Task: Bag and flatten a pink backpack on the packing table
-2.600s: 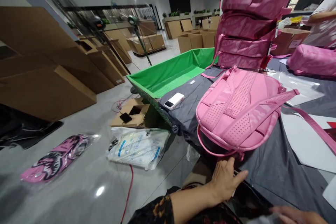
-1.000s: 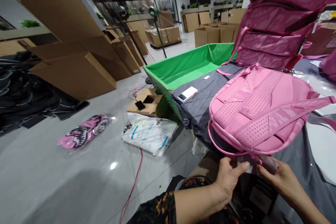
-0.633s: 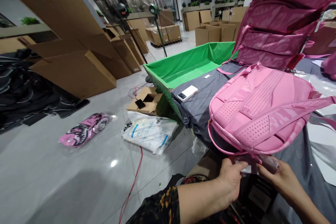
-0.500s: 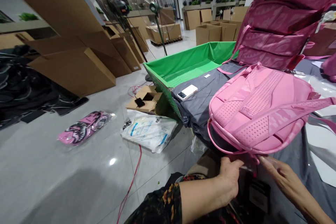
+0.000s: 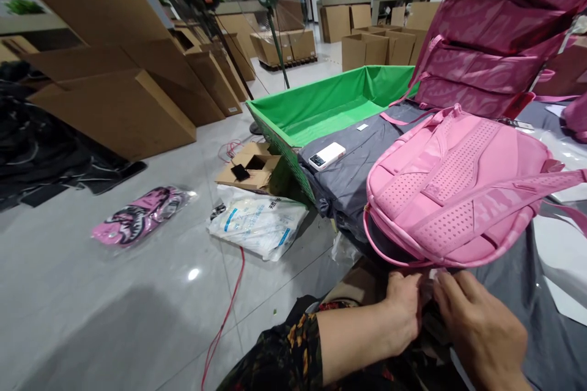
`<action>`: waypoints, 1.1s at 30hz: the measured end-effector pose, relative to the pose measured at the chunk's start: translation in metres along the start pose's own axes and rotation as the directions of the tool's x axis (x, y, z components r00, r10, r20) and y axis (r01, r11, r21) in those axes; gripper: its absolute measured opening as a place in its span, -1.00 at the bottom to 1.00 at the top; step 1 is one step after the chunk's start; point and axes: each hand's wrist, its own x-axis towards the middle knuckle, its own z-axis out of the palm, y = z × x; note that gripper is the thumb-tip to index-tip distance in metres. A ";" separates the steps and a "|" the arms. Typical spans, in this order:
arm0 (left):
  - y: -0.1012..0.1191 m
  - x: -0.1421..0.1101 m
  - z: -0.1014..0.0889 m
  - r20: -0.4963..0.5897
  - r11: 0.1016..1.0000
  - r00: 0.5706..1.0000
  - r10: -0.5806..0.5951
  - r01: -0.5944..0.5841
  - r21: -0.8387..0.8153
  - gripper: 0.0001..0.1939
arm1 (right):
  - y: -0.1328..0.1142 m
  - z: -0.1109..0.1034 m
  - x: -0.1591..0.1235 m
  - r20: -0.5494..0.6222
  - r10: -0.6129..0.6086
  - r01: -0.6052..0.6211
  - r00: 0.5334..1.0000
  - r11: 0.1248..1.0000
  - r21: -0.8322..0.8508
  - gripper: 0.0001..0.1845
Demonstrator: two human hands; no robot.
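A light pink backpack (image 5: 458,189) lies back-panel up on the grey cloth of the table (image 5: 362,159), its straps trailing right. Just below its near edge my left hand (image 5: 403,311) and my right hand (image 5: 479,330) meet, fingers curled together on a small clear plastic piece (image 5: 433,278) that I can barely make out. Both hands sit at the table's near edge, over a dark item beneath them.
A stack of darker pink backpacks (image 5: 495,30) rises behind. A white phone (image 5: 326,156) lies on the cloth beside a green bin (image 5: 330,110). On the floor: a white bag (image 5: 257,229), an open carton (image 5: 250,171), a red cable (image 5: 224,324), a bagged pink item (image 5: 137,217). Cardboard boxes (image 5: 114,110) line the left.
My right hand came in from the lower right and closed toward my left hand under the backpack's edge. The two now pinch together on the clear plastic piece. The view dipped slightly.
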 end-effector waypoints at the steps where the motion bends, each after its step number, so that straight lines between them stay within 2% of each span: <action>1: 0.002 -0.003 -0.003 0.042 1.000 0.999 0.002 -0.001 -0.002 -0.64 | -0.004 0.004 -0.005 0.017 -0.015 0.015 1.000 1.000 -0.010 -0.54; 4: 0.008 -0.008 -0.009 0.126 0.997 0.991 0.052 -0.057 0.044 -0.58 | -0.007 0.016 -0.025 0.073 -0.040 0.041 0.997 0.999 -0.007 -0.70; 7: 0.012 -0.010 -0.012 0.184 0.992 0.979 0.090 -0.104 0.065 -0.60 | -0.004 0.019 -0.039 0.083 -0.045 0.043 0.996 0.999 0.023 -0.72; 10: 0.012 -0.013 -0.012 0.276 0.988 0.955 0.113 -0.136 0.067 -0.64 | -0.004 0.015 -0.040 0.052 -0.051 0.048 0.997 0.997 0.058 -0.73; 15: 0.003 -0.009 -0.008 0.128 0.978 0.977 0.170 -0.183 0.100 -0.64 | -0.012 0.005 -0.032 0.005 -0.020 0.019 1.000 0.993 0.118 -0.75; 19: -0.003 -0.003 -0.004 0.095 0.977 0.982 0.165 -0.176 0.122 -0.69 | -0.010 0.004 -0.029 -0.045 -0.009 0.017 0.999 0.984 0.175 -0.81; 21: -0.006 0.000 -0.002 0.053 0.977 0.986 0.161 -0.166 0.134 -0.66 | -0.008 0.009 -0.028 -0.097 0.066 -0.052 0.993 0.988 0.147 -0.83; 24: -0.007 0.003 -0.002 -0.017 0.976 0.986 0.164 -0.160 0.148 -0.58 | -0.007 0.022 -0.025 -0.146 0.208 -0.204 0.967 0.978 0.041 -0.77; 27: -0.007 0.001 -0.008 -0.059 0.972 0.984 0.171 -0.158 0.173 -0.58 | -0.009 0.034 -0.024 -0.155 0.241 -0.239 0.958 0.971 0.029 -0.81; 30: -0.003 -0.006 -0.017 -0.034 0.965 0.983 0.180 -0.170 0.201 -0.69 | -0.009 0.038 -0.024 -0.131 0.203 -0.198 0.970 0.979 0.047 -0.84; 33: 0.002 -0.013 -0.021 0.077 0.962 0.977 0.198 -0.209 0.176 -0.65 | -0.007 0.033 -0.023 -0.091 0.124 -0.122 0.988 0.992 0.025 -0.79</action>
